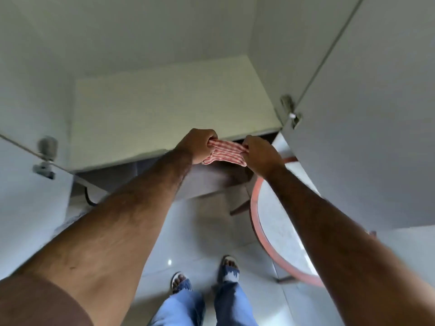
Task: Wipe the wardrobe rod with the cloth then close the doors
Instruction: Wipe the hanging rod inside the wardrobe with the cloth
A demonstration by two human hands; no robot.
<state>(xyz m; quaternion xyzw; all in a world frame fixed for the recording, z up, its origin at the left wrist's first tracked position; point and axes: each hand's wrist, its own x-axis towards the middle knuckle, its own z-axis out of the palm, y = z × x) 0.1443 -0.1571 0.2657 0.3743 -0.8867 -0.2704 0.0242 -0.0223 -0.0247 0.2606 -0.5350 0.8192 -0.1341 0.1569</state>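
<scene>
A red-and-white checked cloth (224,152) is stretched between both hands in front of the open wardrobe. My left hand (200,145) grips its left end and my right hand (261,154) pinches its right end. Both hands hover just above the front edge of the pale wardrobe shelf (164,114). The left door (21,184) and the right door (367,137) stand open on either side. No rod shows in this view.
Metal hinges sit on the left door (46,156) and right door (290,110). A round table with a red rim (255,222) stands at the right below the door. My sandalled feet (204,276) rest on the glossy tiled floor.
</scene>
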